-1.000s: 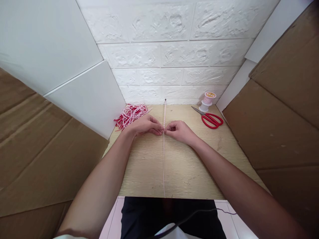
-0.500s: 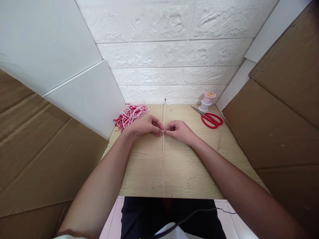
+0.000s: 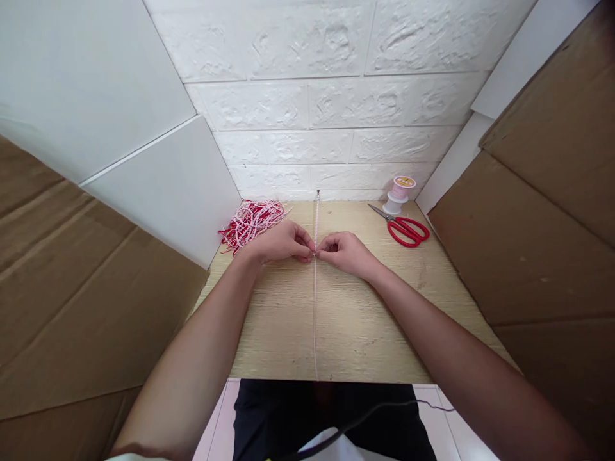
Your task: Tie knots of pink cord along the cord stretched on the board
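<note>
A thin pale cord [image 3: 315, 314] runs taut from a small hook [image 3: 318, 191] by the wall down to the table's front edge. Its far stretch is a knotted pink-and-white braid [image 3: 316, 218]. My left hand [image 3: 287, 242] pinches a strand at the lower end of the braid, thumb and fingertips together. On the other side of the cord, my right hand [image 3: 344, 251] pinches at the same spot. The fingertips almost meet there, and the fine strands between them are too small to make out clearly.
A heap of red and pink-white braided cords [image 3: 252, 221] lies behind my left hand. Red-handled scissors [image 3: 406, 230] and two stacked thread spools [image 3: 400, 194] are at the back right of the wooden table [image 3: 273, 333]. Cardboard panels [image 3: 538, 256] flank both sides.
The strands between my fingertips look drawn in closer to the cord. Both hands keep nearly the same place.
</note>
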Demonstrator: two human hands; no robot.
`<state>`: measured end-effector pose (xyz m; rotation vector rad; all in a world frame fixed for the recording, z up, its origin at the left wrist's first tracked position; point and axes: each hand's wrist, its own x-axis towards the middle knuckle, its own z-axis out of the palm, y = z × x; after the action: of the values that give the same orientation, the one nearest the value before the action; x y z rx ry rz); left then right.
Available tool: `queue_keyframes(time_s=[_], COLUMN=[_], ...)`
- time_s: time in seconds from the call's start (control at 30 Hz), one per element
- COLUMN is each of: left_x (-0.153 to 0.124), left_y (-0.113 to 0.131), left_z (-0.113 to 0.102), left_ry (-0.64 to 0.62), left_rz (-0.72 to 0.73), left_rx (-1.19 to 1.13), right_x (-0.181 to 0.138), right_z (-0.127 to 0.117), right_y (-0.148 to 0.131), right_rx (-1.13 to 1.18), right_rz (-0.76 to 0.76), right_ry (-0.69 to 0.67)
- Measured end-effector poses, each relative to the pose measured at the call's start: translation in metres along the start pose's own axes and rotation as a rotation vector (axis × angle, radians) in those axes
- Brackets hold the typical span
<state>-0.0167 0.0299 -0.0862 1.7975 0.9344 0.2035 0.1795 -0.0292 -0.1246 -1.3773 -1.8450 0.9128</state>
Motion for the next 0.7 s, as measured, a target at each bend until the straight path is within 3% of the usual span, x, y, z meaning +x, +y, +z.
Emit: queue_keyframes(time_s=[0.27,0.5,0.7], left_x=[-0.006,-0.011,-0.014], left_y=[0.009,0.013,0.014], left_z=[-0.001,-0.002,-0.004], left_ry=[-0.063,-0.123,-0.145], left_rz=[-0.018,-0.042,-0.102], left_rx=[0.072,0.092,0.119], right_x=[0.001,0.002,0.000], right_z=[0.000,-0.014,-0.021], right_y=[0.002,0.006,0.003], right_rx=[0.006,0.046,-0.031], right_rz=[0.013,-0.036,-0.040], right_ry=[0.015,-0.108,-0.115])
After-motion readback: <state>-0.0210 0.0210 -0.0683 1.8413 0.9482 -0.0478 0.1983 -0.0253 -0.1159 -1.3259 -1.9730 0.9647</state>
